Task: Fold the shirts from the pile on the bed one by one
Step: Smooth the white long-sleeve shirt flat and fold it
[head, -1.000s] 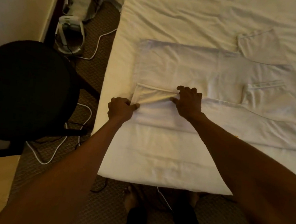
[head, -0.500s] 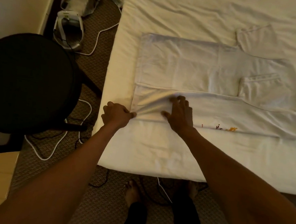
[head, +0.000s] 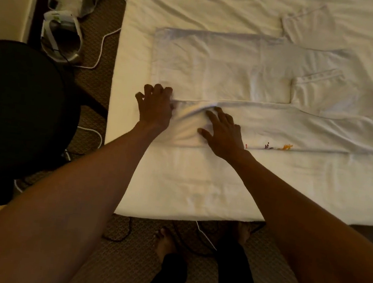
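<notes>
Left hand: fingers bent and spread over the left end of the shirt; whether it pinched cloth could not be told. Right hand: lay flat, pressing the shirt's near flap. Shirt: white, lay spread on the bed. Judged done: near side and one sleeve folded in. Left: far sleeve, crosswise folds. Pile: not visible. Chair: stood left of shirt.

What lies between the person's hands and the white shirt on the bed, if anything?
Nothing visible does. Both hands touch the shirt: the left hand lies over its left edge, and the right hand rests flat on the folded near part.
</notes>
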The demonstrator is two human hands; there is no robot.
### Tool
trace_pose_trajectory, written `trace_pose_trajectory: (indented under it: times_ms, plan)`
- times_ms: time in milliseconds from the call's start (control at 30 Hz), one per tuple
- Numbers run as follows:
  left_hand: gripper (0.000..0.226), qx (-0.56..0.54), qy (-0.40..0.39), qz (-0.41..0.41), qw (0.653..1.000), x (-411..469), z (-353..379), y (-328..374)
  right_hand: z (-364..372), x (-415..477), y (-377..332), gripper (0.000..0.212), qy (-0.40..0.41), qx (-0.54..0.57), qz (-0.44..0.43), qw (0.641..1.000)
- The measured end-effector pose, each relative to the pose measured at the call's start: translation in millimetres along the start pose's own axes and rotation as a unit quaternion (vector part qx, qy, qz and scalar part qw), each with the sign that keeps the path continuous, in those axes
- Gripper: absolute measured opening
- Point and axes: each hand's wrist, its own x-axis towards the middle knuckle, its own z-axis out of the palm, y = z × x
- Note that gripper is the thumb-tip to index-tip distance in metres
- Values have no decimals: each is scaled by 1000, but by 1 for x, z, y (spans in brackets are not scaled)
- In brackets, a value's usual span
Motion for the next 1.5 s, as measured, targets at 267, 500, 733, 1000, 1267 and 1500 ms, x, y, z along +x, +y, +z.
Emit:
trace_pose_trajectory:
  times_ms: [267, 500, 733, 1000, 1267, 1500]
  plan:
    - [26, 46, 59, -59, 995, 12, -1, -8, 4, 2, 13, 72, 23, 9, -21, 999]
    - [47, -108, 95, 172, 975, -10, 43, 44, 5, 2, 21, 75, 71, 97, -24, 992]
    - [65, 24, 59, 138, 988, -29, 60, -26, 7, -9, 37, 69, 88, 145, -21, 985]
    - [64, -68, 122, 76, 987, -34, 38, 30, -18, -17, 64, 21, 193, 171, -12, 966]
    - [57, -209, 90, 138, 964, -33, 65, 219, -34, -25, 172, 52, 178, 49, 49, 982]
    - [61, -129, 47, 155, 978, -12, 116, 304, -46, -35, 288, 64, 84, -21, 18, 996]
